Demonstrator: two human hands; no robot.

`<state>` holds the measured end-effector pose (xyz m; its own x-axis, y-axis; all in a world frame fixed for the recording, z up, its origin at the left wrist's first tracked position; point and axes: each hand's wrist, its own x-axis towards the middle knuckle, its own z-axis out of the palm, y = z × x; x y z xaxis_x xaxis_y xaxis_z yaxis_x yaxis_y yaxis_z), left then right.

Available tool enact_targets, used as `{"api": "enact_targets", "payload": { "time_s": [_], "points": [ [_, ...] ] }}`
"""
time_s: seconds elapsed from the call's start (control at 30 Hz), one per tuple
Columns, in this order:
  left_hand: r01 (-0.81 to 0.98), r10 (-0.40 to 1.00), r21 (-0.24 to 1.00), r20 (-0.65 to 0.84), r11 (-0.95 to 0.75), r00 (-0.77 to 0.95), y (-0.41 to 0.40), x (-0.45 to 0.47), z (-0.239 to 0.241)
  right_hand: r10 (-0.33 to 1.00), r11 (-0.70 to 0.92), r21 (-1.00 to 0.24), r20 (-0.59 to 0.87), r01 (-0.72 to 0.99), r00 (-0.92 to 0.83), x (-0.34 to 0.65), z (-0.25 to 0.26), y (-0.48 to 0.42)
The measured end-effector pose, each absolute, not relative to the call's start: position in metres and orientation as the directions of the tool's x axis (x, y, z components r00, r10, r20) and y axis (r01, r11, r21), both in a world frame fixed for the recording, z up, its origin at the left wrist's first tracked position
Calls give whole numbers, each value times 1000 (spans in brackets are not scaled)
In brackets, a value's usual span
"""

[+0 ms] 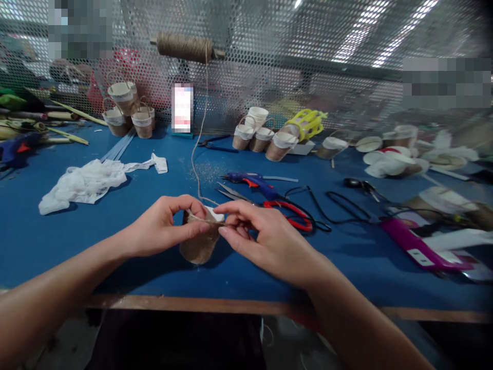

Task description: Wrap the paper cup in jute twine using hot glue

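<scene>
My left hand (175,223) pinches the rim of a small paper cup (198,246) wrapped in brown burlap, thumb outside and fingers over the white inner edge. At the cup's right side, my right hand (254,231) is closed with its fingertips on the jute twine (199,177) along the rim. The twine runs up from the cup to a spool (185,46) mounted on the mesh panel. Just beyond my right hand lie red-handled scissors (300,222) and a blue glue gun (252,181) with a clear stick in it.
Several burlap-covered cups with handles (144,125) stand at the back left, others (263,140) at the back right. White lace fabric (87,182) lies left. Pliers (219,145), a phone (182,108), black cable, keys (360,186) and a magenta item (410,241) are also on the blue table (162,280).
</scene>
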<state>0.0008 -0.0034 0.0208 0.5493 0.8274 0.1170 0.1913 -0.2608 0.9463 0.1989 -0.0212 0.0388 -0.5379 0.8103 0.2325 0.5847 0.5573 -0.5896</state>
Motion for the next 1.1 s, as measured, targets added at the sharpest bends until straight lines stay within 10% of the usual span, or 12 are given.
{"api": "enact_targets", "payload": {
  "time_s": [1.1],
  "points": [
    [245, 788, 908, 133, -340, 601, -4, 4, 22, 790, 554, -609, 168, 568, -590, 198, 41, -21]
  ]
}}
